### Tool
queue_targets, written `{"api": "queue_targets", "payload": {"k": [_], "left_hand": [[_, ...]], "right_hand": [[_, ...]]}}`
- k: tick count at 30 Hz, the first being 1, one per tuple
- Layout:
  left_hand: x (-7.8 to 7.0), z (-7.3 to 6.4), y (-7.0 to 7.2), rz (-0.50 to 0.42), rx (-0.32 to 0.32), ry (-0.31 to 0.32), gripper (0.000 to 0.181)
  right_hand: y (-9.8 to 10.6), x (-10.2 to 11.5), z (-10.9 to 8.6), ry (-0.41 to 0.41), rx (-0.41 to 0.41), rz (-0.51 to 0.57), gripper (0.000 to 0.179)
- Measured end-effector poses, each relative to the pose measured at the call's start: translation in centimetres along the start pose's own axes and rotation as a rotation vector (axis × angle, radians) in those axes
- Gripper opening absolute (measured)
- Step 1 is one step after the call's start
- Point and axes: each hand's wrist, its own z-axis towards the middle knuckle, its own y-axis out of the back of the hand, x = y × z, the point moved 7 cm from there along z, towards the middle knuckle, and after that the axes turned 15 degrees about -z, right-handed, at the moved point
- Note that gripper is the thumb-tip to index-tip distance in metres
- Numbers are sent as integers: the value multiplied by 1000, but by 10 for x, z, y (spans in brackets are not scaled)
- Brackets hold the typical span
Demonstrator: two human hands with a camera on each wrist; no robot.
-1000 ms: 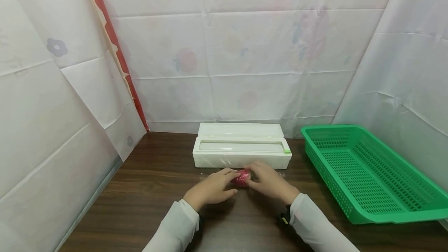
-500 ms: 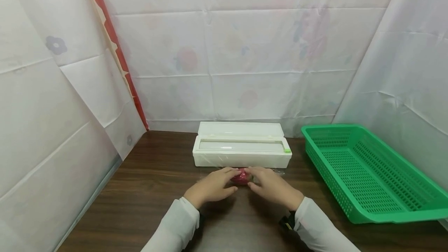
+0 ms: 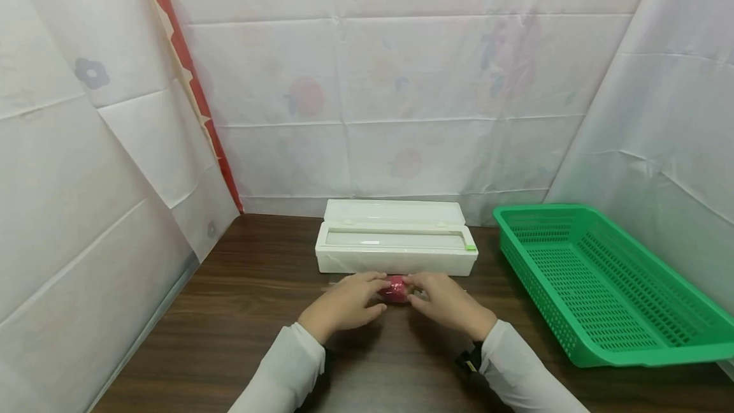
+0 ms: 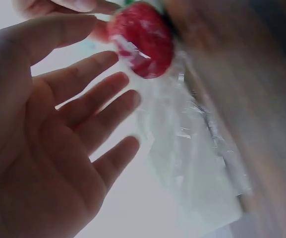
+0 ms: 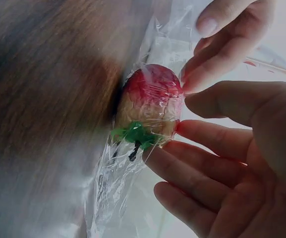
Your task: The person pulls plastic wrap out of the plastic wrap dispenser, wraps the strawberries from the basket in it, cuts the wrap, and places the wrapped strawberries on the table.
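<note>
A red and yellowish fruit [image 3: 395,289] with a green leafy top and dark stem lies on the table, wrapped in clear cling film [image 5: 108,193]. The film spreads out at both sides of it. My left hand [image 3: 348,303] is at the fruit's left; in the left wrist view its fingers [image 4: 103,121] are spread and fairly straight beside the film. At the right, my right hand [image 3: 447,304] touches the wrapped fruit with relaxed fingertips [image 5: 165,148], near the green top. Just behind both hands stands a white cling film dispenser box [image 3: 395,263] with its lid raised.
A green plastic basket [image 3: 545,292] stands on the right side of the dark wooden table [image 3: 229,336]. White patterned sheeting [image 3: 401,81] hangs behind the table and along both sides.
My right hand has drawn slightly back towards me, its fingers lowering beside the fruit. The left hand has hardly moved. Box and basket stay in place.
</note>
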Motion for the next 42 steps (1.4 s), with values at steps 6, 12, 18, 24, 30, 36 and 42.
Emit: {"api": "queue_targets", "payload": {"k": [6, 12, 18, 24, 30, 36, 42], "left_hand": [[-7, -3, 0, 40, 17, 38, 53], [4, -3, -7, 27, 44, 118, 59], [12, -3, -7, -10, 36, 127, 60], [20, -4, -7, -56, 30, 149, 61], [23, -7, -5, -92, 21, 146, 60], [26, -8, -3, -70, 13, 122, 58], [31, -8, -2, -46, 15, 111, 57]], "right_hand": [[1, 0, -1, -6, 3, -4, 31], [1, -1, 0, 3, -8, 26, 28], [0, -4, 0, 7, -22, 72, 28], [-3, -8, -1, 4, -27, 93, 32], [-9, -11, -3, -12, 10, 113, 35], [-13, -13, -5, -29, 47, 124, 36], [-14, -16, -4, -7, 38, 141, 36]]}}
